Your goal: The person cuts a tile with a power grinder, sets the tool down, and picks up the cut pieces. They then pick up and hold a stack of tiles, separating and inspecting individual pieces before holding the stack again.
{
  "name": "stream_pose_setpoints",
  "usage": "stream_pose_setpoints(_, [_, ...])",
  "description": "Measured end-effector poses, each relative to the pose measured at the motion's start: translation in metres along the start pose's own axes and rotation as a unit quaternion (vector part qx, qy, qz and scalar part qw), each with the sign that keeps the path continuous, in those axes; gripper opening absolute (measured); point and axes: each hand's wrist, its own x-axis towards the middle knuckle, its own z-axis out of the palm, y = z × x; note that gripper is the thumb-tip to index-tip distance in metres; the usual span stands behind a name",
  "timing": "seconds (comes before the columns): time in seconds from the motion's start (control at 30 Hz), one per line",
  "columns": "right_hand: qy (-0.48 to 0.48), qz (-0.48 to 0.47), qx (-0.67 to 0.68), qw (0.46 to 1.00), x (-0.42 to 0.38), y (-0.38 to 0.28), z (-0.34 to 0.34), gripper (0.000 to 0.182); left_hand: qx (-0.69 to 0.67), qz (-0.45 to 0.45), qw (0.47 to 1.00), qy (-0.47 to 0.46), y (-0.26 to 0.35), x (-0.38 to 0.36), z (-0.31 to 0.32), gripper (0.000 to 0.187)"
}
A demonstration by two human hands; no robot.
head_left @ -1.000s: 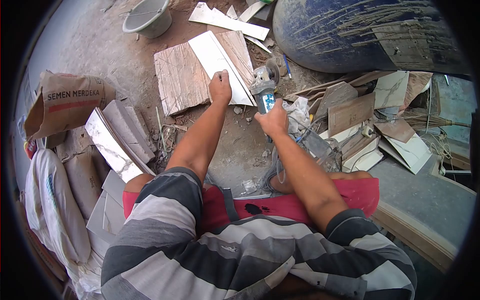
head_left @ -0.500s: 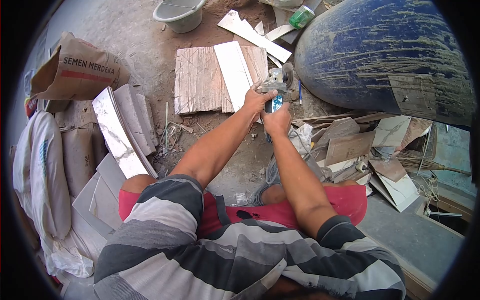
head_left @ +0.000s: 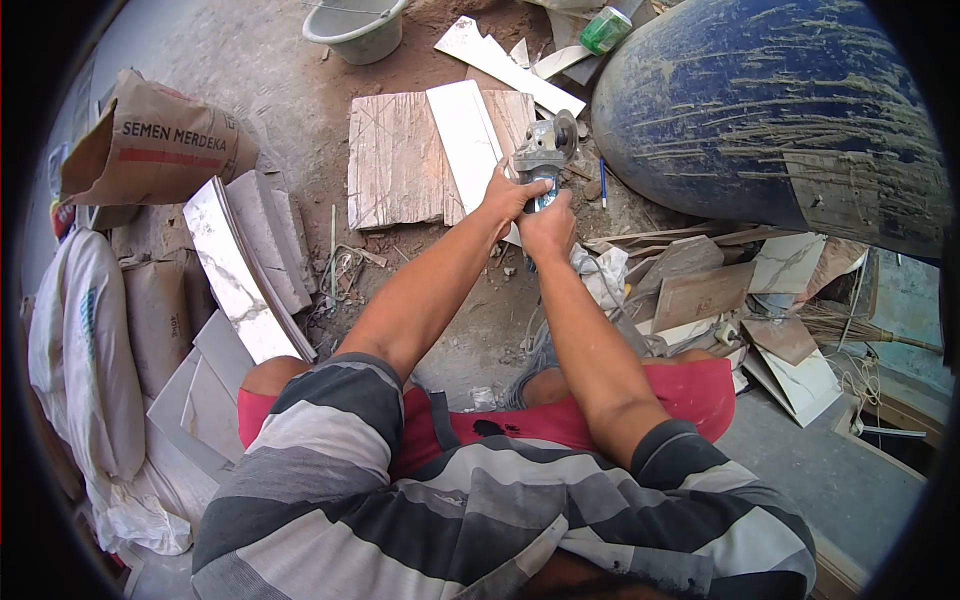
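Both of my hands are on an angle grinder (head_left: 541, 152), held out in front of me. My left hand (head_left: 503, 196) grips it near its metal head, thumb laid across the body. Behind that, my right hand (head_left: 548, 230) is wrapped round the blue-marked body. The round disc (head_left: 566, 131) faces away to the right. Just left of the grinder lies a long white tile strip (head_left: 462, 135), on top of a rough brownish stone-like slab (head_left: 395, 160). The strip's near end passes behind my left hand.
A large blue barrel (head_left: 760, 110) with dried streaks lies to the right. A blue pencil-like stick (head_left: 603, 183), tile offcuts (head_left: 690, 262) and a green can (head_left: 604, 31) are nearby. At left are a cement bag (head_left: 175, 140) and stacked tiles (head_left: 228, 265); a grey bucket (head_left: 355, 35) stands ahead.
The grinder has turned slightly in my hands, so its disc shows more of its face. My hands have shifted a little to the left.
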Motion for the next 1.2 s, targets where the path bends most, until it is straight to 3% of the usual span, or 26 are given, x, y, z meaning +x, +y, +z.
stream_pose_setpoints(0.03, [0.001,0.008,0.013,1.000,0.005,0.001,0.004,0.052,0.046,-0.006,0.999,-0.018,-0.004,0.002,0.001,0.078])
stream_pose_setpoints(0.07, [0.002,0.017,0.027,0.999,0.008,0.003,0.008,0.045,0.073,-0.025,0.997,-0.008,-0.012,-0.001,0.002,0.053])
stream_pose_setpoints(0.2, [0.009,-0.007,0.019,1.000,0.008,0.001,0.006,0.036,0.125,-0.124,0.984,-0.001,-0.005,0.002,0.000,0.044])
stream_pose_setpoints(0.37, [-0.001,-0.006,0.065,0.998,0.019,0.011,0.009,0.047,0.096,-0.068,0.993,-0.015,-0.009,0.001,0.001,0.042])
stream_pose_setpoints(0.43, [-0.037,-0.067,0.091,0.993,0.028,0.021,0.009,0.059,0.117,-0.057,0.991,-0.013,-0.007,0.008,0.000,0.042])
stream_pose_setpoints(0.47, [-0.071,-0.074,0.147,0.984,0.035,0.030,0.009,0.079,0.106,-0.062,0.992,-0.034,-0.005,0.010,-0.003,0.042])
stream_pose_setpoints(0.5, [-0.067,-0.073,0.146,0.984,0.040,0.039,0.011,0.079,0.105,-0.062,0.992,-0.038,-0.003,0.011,-0.003,0.042])
stream_pose_setpoints(0.57, [-0.101,-0.137,0.326,0.930,0.048,0.055,0.017,0.088,0.025,-0.075,0.994,-0.073,-0.002,0.012,-0.003,0.042])
stream_pose_setpoints(0.6, [-0.122,-0.118,0.345,0.923,0.049,0.057,0.017,0.091,0.001,-0.077,0.992,-0.102,-0.002,0.014,-0.002,0.048])
stream_pose_setpoints(0.73, [-0.107,-0.133,0.276,0.946,0.050,0.060,0.007,0.086,0.099,-0.089,0.981,-0.138,0.003,0.016,0.006,0.049])
stream_pose_setpoints(0.77, [-0.062,-0.103,0.210,0.970,0.049,0.058,0.002,0.083,0.098,-0.088,0.982,-0.136,0.004,0.016,0.007,0.049])
stream_pose_setpoints(0.83, [-0.018,-0.077,0.141,0.987,0.050,0.052,-0.012,0.080,0.320,-0.020,0.946,-0.047,-0.001,0.025,0.005,0.057])
stream_pose_setpoints(0.87, [0.002,-0.051,0.075,0.996,0.051,0.052,-0.019,0.076,0.376,0.089,0.921,0.056,-0.032,0.045,-0.008,0.054])
stream_pose_setpoints(0.9, [0.024,-0.024,0.010,0.999,0.052,0.053,-0.023,0.072,0.378,0.089,0.920,0.056,-0.027,0.040,-0.010,0.054])
stream_pose_setpoints(0.97, [0.041,-0.008,-0.017,0.999,0.057,0.060,-0.018,0.068,0.401,0.034,0.895,0.193,-0.013,0.021,-0.017,0.044])
stream_pose_setpoints(1.0, [0.043,0.002,-0.049,0.998,0.060,0.064,-0.015,0.067,0.402,0.035,0.895,0.192,-0.015,0.014,-0.021,0.044])
stream_pose_setpoints(1.07, [0.042,0.009,-0.077,0.996,0.068,0.070,-0.007,0.066,0.383,-0.037,0.880,0.279,-0.025,0.002,-0.033,0.036])
stream_pose_setpoints(1.2, [0.023,0.018,-0.115,0.993,0.072,0.081,0.007,0.062,0.411,-0.072,0.849,0.325,-0.049,-0.013,-0.056,0.038])
